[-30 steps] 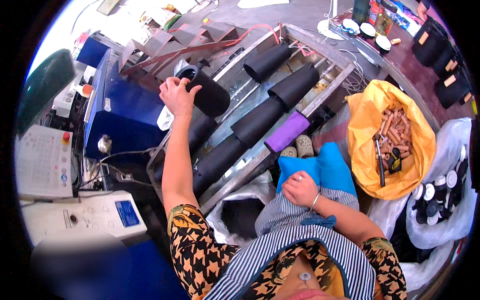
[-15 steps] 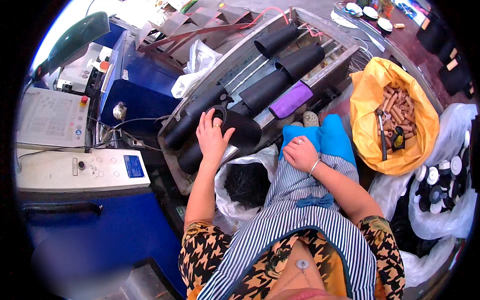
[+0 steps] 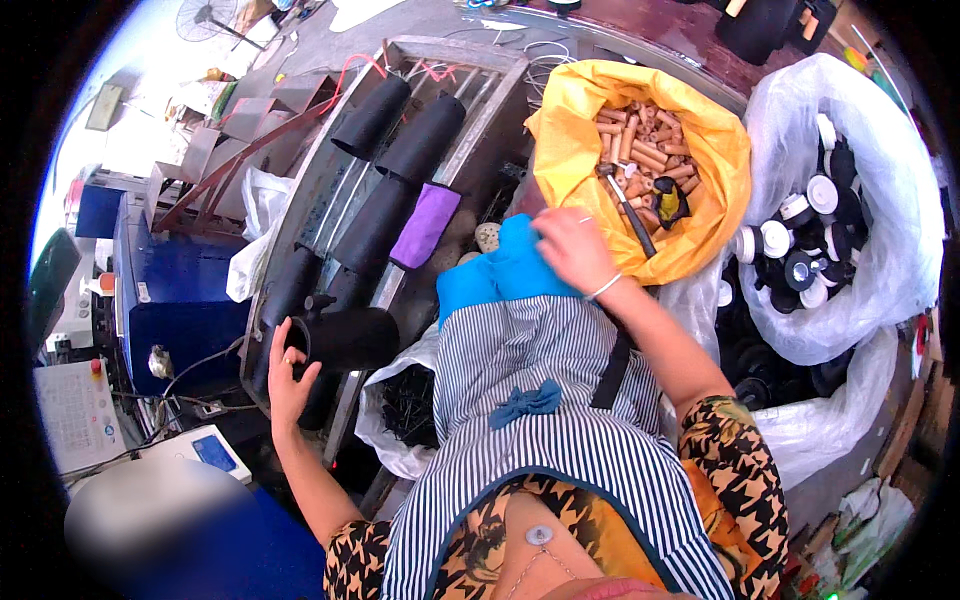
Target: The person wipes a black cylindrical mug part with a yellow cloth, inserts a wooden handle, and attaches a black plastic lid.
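Note:
My left hand (image 3: 290,376) is at the open end of a black hollow cylinder (image 3: 352,338), its fingers and thumb apart around the rim. That cylinder lies across the near end of a metal trough (image 3: 262,345). A small black knob (image 3: 318,302) shows just above it. My right hand (image 3: 577,252) hovers or rests at the edge of the blue cloth (image 3: 515,265) over my knees, beside a yellow sack (image 3: 560,155). Its fingers are loosely bent, and nothing shows in them. Short brown rods (image 3: 648,152) fill the sack, with a black-handled tool (image 3: 632,215) on top.
More black cylinders (image 3: 420,137) and a purple cloth (image 3: 425,225) lie in the trough. A white bag of black shreds (image 3: 375,425) stands by my left leg. Clear plastic bags (image 3: 815,100) with black-and-white round parts are at right. Blue machinery (image 3: 185,280) stands at left.
The view has swung to the right. My right hand has moved from the blue cloth's middle toward the yellow sack. My left hand stays at the cylinder's open end.

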A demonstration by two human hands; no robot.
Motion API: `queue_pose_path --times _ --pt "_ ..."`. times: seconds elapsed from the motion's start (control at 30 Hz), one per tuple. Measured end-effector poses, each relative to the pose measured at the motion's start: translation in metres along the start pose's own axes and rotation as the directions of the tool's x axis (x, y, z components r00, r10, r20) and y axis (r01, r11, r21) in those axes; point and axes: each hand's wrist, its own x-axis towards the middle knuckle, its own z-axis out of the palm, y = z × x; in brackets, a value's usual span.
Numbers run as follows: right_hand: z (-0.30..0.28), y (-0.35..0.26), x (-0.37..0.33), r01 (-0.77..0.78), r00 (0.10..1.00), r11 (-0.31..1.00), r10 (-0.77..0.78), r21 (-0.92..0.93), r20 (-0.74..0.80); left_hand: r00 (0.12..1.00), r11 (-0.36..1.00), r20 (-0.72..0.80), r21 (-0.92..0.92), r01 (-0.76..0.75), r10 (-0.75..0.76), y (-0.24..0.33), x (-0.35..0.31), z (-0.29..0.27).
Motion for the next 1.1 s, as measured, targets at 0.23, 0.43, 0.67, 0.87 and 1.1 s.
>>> queue_pose_path --times 0.23,0.43,0.67,0.87,1.1 --pt "-0.032 0.106 -0.032 -0.483 0.853 0.818 0.52 -0.311 0.042 0.994 0.992 -0.054 0.089 -0.086 0.091 0.008 0.003 0.005" --pt "-0.025 0.093 0.007 -0.62 0.77 0.547 0.563 -0.563 -0.301 0.919 0.897 -0.386 0.377 0.231 -0.074 0.029 0.035 0.034" --pt "-0.032 0.18 -0.057 -0.665 0.58 0.385 0.806 -0.64 -0.118 0.935 0.782 -0.344 0.558 0.279 -0.088 0.017 0.055 0.036" --pt "-0.05 0.17 -0.008 -0.747 0.648 0.661 0.697 -0.075 -0.308 0.989 0.847 -0.149 0.522 0.1 -0.025 -0.005 0.061 0.035" --pt "0.007 -0.091 0.056 -0.506 0.825 0.658 0.558 0.557 0.09 0.897 0.955 -0.442 0.261 0.142 -0.012 0.021 -0.002 0.023"
